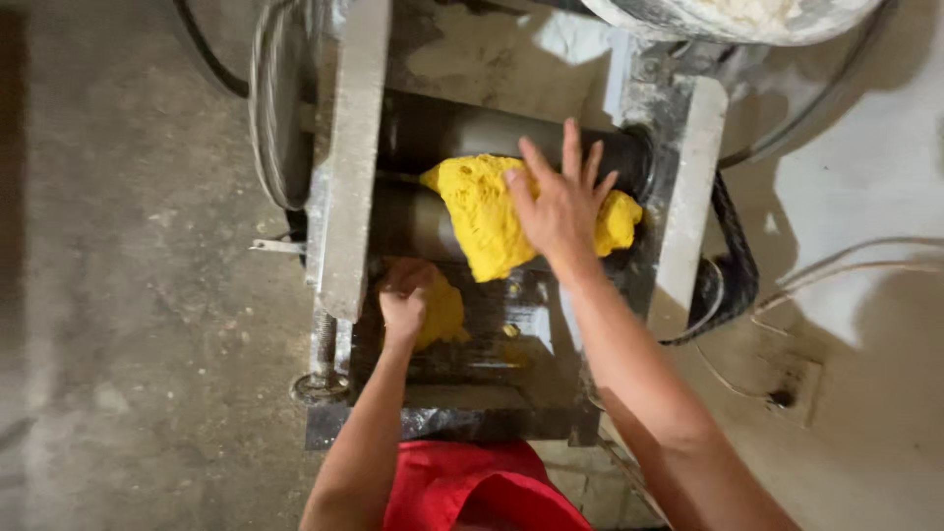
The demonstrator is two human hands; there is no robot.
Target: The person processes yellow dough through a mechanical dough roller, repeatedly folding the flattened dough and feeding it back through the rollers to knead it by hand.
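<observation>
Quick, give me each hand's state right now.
Left hand: closed, grip on a small lump of yellow dough.
Right hand: open, fingers spread, pressing flat on the big yellow dough at the rollers.

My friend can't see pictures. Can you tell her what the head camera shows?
A right hand presses yellow dough onto a machine's rollers. The left hand grips a smaller dough piece lower down, above a red garment and concrete floor.

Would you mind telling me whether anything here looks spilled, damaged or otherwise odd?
Small yellow dough scraps lie loose on the dark tray under the rollers, apart from the main dough under the right hand. Flour dust coats the machine frame. Nothing looks damaged.
</observation>
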